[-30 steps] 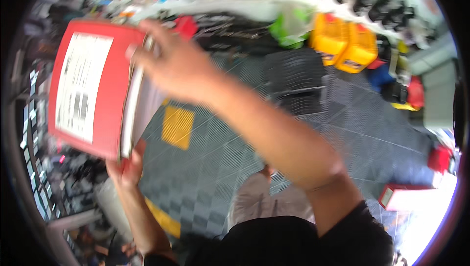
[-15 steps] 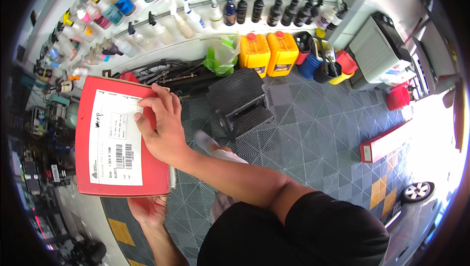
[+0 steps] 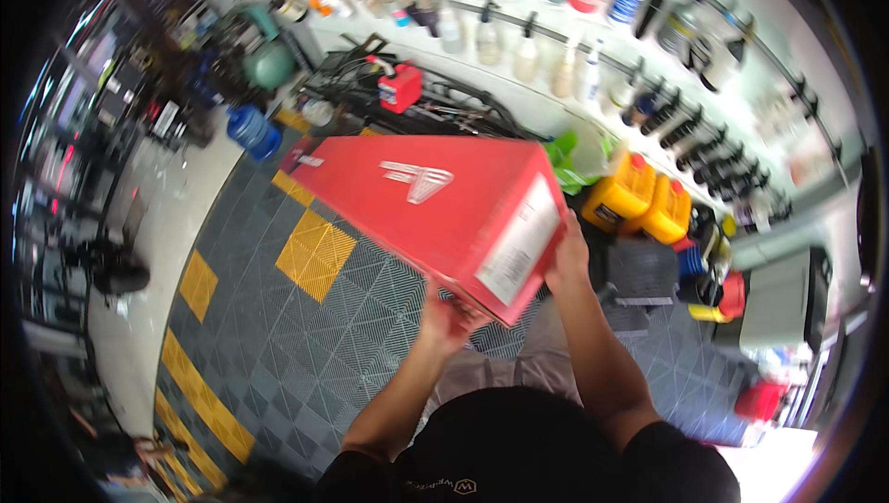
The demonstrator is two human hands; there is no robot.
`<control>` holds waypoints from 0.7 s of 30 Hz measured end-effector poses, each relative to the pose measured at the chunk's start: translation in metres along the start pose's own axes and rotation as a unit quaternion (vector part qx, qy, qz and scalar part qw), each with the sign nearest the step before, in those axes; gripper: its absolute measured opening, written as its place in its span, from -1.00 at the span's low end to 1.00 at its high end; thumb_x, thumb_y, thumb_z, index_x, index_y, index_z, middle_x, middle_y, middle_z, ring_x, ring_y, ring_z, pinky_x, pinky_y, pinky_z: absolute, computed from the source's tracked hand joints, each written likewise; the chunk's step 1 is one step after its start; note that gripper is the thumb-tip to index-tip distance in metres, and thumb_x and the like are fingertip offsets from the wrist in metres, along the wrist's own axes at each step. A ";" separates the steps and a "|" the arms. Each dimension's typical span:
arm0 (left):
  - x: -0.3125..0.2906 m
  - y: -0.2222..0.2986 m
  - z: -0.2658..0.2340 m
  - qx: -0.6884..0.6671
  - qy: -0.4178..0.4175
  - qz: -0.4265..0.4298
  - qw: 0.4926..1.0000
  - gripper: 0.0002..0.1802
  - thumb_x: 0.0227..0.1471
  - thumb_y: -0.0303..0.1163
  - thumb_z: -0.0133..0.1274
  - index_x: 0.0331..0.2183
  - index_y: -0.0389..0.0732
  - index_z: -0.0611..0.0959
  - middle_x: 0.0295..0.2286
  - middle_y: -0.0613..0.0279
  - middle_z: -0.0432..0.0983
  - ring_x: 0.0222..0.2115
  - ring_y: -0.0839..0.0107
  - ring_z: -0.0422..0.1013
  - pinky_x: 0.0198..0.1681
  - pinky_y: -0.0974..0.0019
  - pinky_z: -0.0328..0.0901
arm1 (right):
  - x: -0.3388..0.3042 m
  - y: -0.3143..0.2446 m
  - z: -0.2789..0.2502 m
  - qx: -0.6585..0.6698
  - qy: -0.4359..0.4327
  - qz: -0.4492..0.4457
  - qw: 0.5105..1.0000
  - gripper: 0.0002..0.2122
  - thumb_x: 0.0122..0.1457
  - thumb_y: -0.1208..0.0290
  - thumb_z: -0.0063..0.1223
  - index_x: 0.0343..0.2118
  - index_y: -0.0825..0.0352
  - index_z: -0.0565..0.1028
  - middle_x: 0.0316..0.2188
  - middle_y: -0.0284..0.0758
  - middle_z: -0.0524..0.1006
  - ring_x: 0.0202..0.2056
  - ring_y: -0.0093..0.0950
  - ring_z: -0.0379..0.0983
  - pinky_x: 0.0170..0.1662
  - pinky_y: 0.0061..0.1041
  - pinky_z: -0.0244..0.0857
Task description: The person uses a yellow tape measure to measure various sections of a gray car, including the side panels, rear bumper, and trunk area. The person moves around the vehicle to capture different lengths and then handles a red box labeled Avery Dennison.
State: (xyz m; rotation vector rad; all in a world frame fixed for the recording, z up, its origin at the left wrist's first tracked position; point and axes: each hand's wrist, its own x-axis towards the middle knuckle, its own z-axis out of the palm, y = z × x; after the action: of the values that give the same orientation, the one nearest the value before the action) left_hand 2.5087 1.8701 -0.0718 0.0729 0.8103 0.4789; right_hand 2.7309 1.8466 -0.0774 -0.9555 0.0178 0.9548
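Note:
A long red cardboard box (image 3: pixel 370 183) is held out in front of me, its far end pointing to the upper left. The near end bears a white label (image 3: pixel 520 242), blurred by motion. My left hand (image 3: pixel 447 320) grips the lower edge of this near end from below, the fingertips partly hidden by the cardboard. On the opposite side, my right hand (image 3: pixel 570 255) is pressed along the box's right edge, with its fingers partly out of sight behind it. Both hands bear the same box.
Spray bottles line wall racks (image 3: pixel 546 26). Below them are yellow jugs (image 3: pixel 639 197), a red canister (image 3: pixel 398 88) and a black step stool (image 3: pixel 641 271). A blue water bottle (image 3: pixel 252 132) stands left on the tiled floor (image 3: pixel 269 327). A grey bin (image 3: pixel 782 295) is at right.
The view has swung left. The box has turned from end-on to showing its long side. My right hand has moved from the label face to the box's right edge; the left still supports it below.

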 end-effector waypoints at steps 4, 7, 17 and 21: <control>0.077 -0.076 -0.033 0.010 0.005 0.002 1.000 -0.03 0.03 0.49 -0.32 -0.14 -0.34 0.47 -0.40 0.17 0.49 -0.49 0.36 0.42 -0.24 0.16 0.41 | 0.049 0.009 -0.088 -0.008 0.093 0.130 0.987 -0.52 0.33 -0.01 -0.35 0.12 0.22 0.33 0.12 -0.27 0.39 0.13 -0.26 0.30 0.20 -0.18 0.16; 0.150 -0.139 -0.072 -0.033 0.023 -0.020 0.999 -0.22 0.11 0.37 -0.25 -0.10 -0.20 0.49 -0.36 0.22 0.51 -0.45 0.39 0.44 -0.30 0.23 0.40 | 0.103 0.017 -0.146 -0.036 0.171 0.213 0.961 -0.51 0.32 -0.03 -0.36 0.14 0.19 0.31 0.15 -0.26 0.36 0.16 -0.25 0.27 0.19 -0.14 0.17; 0.380 -0.198 -0.056 -0.166 0.091 0.002 0.982 -0.38 0.22 0.16 -0.25 0.07 -0.13 0.36 -0.09 0.19 0.42 -0.10 0.26 0.37 -0.11 0.05 0.32 | 0.352 0.092 -0.493 0.031 -0.003 0.256 0.966 -0.39 0.30 -0.18 -0.48 0.15 0.23 0.31 0.20 -0.27 0.30 0.20 -0.18 0.20 0.23 -0.08 0.06; 0.422 -0.177 -0.029 -0.118 0.226 -0.034 0.966 -0.24 0.24 0.22 -0.39 0.19 -0.19 0.19 0.04 0.05 0.29 0.06 0.16 0.24 0.08 -0.03 0.17 | 0.395 0.083 -0.456 -0.002 0.141 0.362 0.922 -0.41 0.31 -0.16 -0.49 0.13 0.23 0.32 0.18 -0.27 0.31 0.20 -0.18 0.19 0.23 -0.06 0.05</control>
State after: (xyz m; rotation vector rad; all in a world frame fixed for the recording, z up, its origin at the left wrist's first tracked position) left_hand 2.8047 1.8945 -0.4213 -0.2958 1.1924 0.5320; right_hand 3.0864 1.8161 -0.5716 -1.1049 0.6528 1.4801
